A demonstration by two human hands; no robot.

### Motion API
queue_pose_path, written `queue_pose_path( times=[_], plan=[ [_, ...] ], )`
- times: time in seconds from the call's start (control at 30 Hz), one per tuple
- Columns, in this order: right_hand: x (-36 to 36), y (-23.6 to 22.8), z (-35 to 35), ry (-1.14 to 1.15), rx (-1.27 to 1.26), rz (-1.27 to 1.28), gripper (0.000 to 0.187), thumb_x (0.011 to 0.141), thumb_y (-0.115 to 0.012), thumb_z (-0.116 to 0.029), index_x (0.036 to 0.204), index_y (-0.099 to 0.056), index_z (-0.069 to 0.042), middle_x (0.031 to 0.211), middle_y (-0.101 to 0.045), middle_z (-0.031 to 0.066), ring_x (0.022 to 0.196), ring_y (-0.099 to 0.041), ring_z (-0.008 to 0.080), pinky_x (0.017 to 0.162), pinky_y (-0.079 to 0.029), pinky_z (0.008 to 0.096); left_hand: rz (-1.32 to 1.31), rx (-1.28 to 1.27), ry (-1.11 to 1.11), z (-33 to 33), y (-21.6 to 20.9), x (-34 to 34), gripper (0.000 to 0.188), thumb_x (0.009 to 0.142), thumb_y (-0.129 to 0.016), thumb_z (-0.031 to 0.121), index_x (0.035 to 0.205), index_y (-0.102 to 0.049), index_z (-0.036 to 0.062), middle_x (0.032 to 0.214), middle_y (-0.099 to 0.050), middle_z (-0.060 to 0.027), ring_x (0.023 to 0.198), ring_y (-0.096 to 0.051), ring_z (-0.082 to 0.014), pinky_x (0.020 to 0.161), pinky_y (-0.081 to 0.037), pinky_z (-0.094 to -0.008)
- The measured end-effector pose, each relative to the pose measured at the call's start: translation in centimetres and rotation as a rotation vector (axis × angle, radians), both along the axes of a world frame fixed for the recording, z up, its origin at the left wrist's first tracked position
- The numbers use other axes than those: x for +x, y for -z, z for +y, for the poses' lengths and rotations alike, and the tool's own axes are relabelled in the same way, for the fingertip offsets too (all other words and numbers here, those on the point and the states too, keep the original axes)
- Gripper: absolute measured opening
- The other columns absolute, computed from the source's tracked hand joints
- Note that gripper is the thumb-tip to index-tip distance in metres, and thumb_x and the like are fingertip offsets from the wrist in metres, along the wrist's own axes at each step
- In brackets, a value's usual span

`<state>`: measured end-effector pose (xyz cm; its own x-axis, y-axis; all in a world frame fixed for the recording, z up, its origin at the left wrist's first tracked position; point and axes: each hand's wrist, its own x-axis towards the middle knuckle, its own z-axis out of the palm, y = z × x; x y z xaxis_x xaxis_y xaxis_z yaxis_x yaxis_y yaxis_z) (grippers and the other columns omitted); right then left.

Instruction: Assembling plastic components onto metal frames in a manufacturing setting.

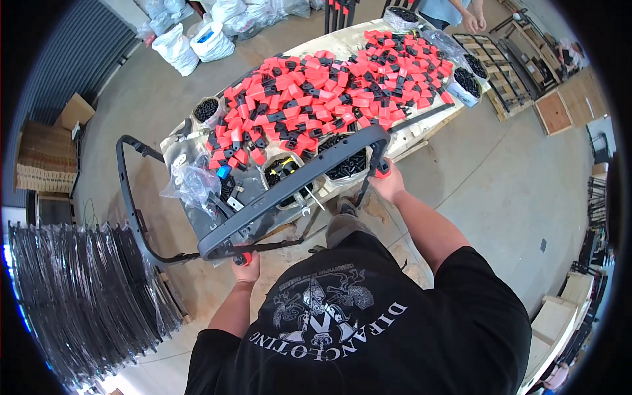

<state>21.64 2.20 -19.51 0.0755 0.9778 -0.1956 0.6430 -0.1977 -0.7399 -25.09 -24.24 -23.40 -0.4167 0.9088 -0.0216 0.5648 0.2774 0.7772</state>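
Note:
A large black tubular metal frame [295, 193] with rounded corners is held up in front of me, over the near edge of the table. My right hand [390, 184] is closed at the frame's right end, with a red plastic piece at the fingers. Lower down, my left hand [247, 270] is closed at the frame's near left corner, where another red piece [243, 259] shows. Most fingertips of both hands are hidden. Behind the frame, a big heap of red and black plastic parts [322, 89] covers the table.
On the table [339, 41] stand tubs of black fasteners [347, 163], a tub with a yellow-black tool [282, 168], a wrench [305, 205] and clear plastic bags [191, 184]. Wrapped black frames [92, 296] stand at left. Another person's hands [473, 22] show at far right, near pallets [490, 69].

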Motion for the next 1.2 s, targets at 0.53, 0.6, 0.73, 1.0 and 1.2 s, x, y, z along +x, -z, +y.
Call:
queue_pose_path(
  times=[0.53, 0.6, 0.73, 1.0, 1.2],
  plan=[
    [0.9, 0.1, 2.0, -0.281, -0.09, 0.193, 0.041, 0.078, -0.066, -0.008, 0.118, -0.058, -0.004, 0.091, -0.068, 0.0152, 0.087, -0.066, 0.0286, 0.088, -0.053, 0.0382, -0.005, -0.06, -0.016, -0.1, 0.3, -0.1, 0.044, 0.084, -0.073, 0.009, 0.124, -0.054, 0.0016, 0.117, -0.064, -0.0097, 0.111, -0.061, -0.0214, 0.101, -0.047, -0.0339],
    [1.1, 0.5, 1.6, -0.27, 0.009, 0.179, 0.042, 0.078, -0.066, -0.009, 0.119, -0.058, -0.005, 0.093, -0.069, 0.0157, 0.09, -0.068, 0.0276, 0.088, -0.053, 0.0376, -0.016, -0.127, 0.007, 0.2, -0.5, 0.2, 0.045, 0.084, -0.073, 0.009, 0.123, -0.054, 0.0012, 0.118, -0.064, -0.0094, 0.111, -0.061, -0.0202, 0.1, -0.047, -0.0336],
    [1.2, 0.5, 1.8, -0.305, -0.03, 0.15, 0.047, 0.078, -0.071, -0.013, 0.122, -0.057, -0.004, 0.098, -0.071, 0.0164, 0.095, -0.07, 0.0286, 0.09, -0.053, 0.0382, -0.034, -0.07, -0.013, -0.7, 0.8, -0.6, 0.044, 0.084, -0.074, 0.009, 0.122, -0.055, 0.0007, 0.116, -0.065, -0.0091, 0.108, -0.063, -0.0189, 0.098, -0.048, -0.0325],
    [-3.9, -8.6, -7.5, -0.005, 0.055, 0.09, 0.037, 0.078, -0.083, -0.022, 0.089, -0.055, 0.001, 0.081, -0.067, 0.013, 0.071, -0.066, 0.0211, 0.07, -0.053, 0.0367, -0.182, -0.018, -0.148, -0.7, -0.4, 0.2, 0.045, 0.082, -0.078, 0.018, 0.118, -0.059, -0.0016, 0.108, -0.069, -0.0107, 0.1, -0.068, -0.0208, 0.09, -0.053, -0.0341],
    [-14.9, -28.3, -4.6, -0.617, 0.351, 0.651, 0.018, 0.093, -0.071, -0.011, 0.083, -0.057, -0.005, 0.073, -0.054, -0.0027, 0.064, -0.049, 0.0053, 0.059, -0.043, 0.0257, -0.078, -0.269, -0.123, -0.8, -2.8, 0.0, 0.051, 0.078, -0.082, 0.031, 0.117, -0.063, 0.0033, 0.109, -0.071, -0.0134, 0.101, -0.069, -0.0281, 0.091, -0.052, -0.0391]
  ],
)
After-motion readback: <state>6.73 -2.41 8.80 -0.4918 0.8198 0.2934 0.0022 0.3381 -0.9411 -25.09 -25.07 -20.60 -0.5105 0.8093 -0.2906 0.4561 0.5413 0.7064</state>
